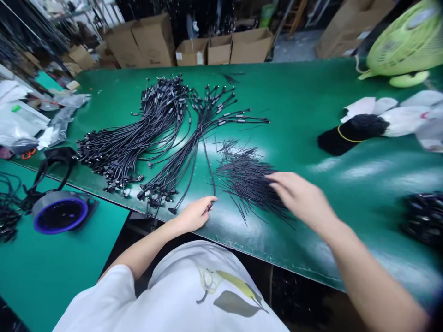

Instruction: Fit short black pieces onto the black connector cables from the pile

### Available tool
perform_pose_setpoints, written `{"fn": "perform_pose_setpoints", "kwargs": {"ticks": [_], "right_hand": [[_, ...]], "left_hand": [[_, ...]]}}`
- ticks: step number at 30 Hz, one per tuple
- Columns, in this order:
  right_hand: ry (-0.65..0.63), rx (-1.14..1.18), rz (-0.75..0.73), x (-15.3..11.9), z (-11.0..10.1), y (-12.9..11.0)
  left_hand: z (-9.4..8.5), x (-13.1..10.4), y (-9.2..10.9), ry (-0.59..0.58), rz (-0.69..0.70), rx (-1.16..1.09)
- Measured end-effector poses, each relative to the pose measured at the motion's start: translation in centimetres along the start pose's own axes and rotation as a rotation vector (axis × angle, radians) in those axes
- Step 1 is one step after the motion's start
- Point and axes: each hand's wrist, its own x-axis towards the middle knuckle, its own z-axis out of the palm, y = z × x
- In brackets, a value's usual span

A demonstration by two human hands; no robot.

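Left hand (196, 215) gripped a cable (212, 178); right hand (303, 197) grip could not be determined; overlapping black strands (247, 177) risked multiple pickup.

Bright, cool light fell on the glossy green tabletop (297, 103), leaving soft white glare right of the heap of thin black strands (245, 177). Well right of that heap, a dark, shiny cluster (422, 217) blurred; beyond, the round lime-green plastic fan (404, 44) looked stretched.

Worn on your head, the one camera looked forward and down from close above the counter (297, 110), past your shirt (187, 290) and fingers (279, 177) to boxes (252, 47) beyond.
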Motion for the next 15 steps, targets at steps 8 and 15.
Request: {"fn": "perform_pose_setpoints", "kwargs": {"ticks": [8,15], "right_hand": [[-0.247,0.018,-0.345,20.2,8.0,-10.6],[0.106,0.137,-0.159,30.5,-2.0,-11.1]], "left_hand": [[-7.9,-8.3,4.7,0.323,0.189,-0.844],[-13.5,-7.9,-1.7,0.511,-0.041,-1.209]]}}
